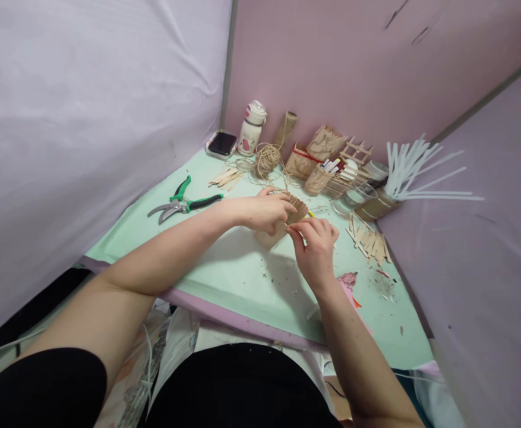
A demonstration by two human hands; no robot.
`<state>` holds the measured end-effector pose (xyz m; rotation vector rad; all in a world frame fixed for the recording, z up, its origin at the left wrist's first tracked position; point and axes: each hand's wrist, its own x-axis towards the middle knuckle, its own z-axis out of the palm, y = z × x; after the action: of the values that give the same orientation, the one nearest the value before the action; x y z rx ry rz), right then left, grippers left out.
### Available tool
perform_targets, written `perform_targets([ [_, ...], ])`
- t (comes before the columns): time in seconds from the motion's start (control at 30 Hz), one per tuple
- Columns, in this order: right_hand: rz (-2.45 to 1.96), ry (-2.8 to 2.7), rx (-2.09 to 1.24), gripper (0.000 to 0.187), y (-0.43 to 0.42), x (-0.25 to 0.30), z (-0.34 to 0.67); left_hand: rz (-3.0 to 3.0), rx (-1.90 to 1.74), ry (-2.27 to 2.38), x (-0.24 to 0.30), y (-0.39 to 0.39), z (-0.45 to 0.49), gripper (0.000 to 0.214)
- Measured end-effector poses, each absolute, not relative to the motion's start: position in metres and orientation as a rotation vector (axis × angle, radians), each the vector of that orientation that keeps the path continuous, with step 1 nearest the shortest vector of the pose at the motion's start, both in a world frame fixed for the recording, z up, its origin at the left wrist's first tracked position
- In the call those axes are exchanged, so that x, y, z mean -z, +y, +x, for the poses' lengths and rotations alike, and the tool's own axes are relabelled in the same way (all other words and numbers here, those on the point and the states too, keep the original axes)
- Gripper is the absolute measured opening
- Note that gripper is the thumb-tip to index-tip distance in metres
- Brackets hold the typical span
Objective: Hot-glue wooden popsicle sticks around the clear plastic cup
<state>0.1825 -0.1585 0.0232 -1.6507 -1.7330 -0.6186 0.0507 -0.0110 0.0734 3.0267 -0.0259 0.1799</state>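
Note:
Close to the middle of the table, a small holder built of wooden craft sticks (297, 209) is partly covered by my hands. My left hand (267, 211) reaches over it from the left, its fingers bent around the top edge and gripping it. On the near right side, my right hand (316, 246) has its thumb and forefinger pinched together at the holder's edge. Whatever is between those fingertips is too small to make out. Behind the holder, a bit of a yellow item (310, 214) shows.
Green-handled pruning shears (180, 204) lie left. At the back stand a bottle (252, 129), a twine ball (268, 160), stick-covered containers (317, 179) and white glue sticks (414, 169). A phone (223, 143) rests back left. Loose craft sticks (371, 242) lie right, near pink material (348, 279).

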Motion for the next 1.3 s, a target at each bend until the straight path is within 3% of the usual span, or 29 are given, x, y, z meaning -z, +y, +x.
perform_targets([
  [0.4,-1.6,-1.766,0.674,0.01,-0.16,-0.017,0.181,2.993,-0.223,-0.066,-0.075,-0.014,0.051,0.01],
  [0.8,-1.665,-1.853,0.636,0.06,-0.155,0.011,0.185,2.943,-0.215,-0.021,-0.073,-0.015,0.052,0.008],
  [1.3,-1.638,-1.765,0.719,0.065,-0.151,0.021,0.181,2.924,-0.239,-0.036,-0.071,-0.013,0.054,0.011],
])
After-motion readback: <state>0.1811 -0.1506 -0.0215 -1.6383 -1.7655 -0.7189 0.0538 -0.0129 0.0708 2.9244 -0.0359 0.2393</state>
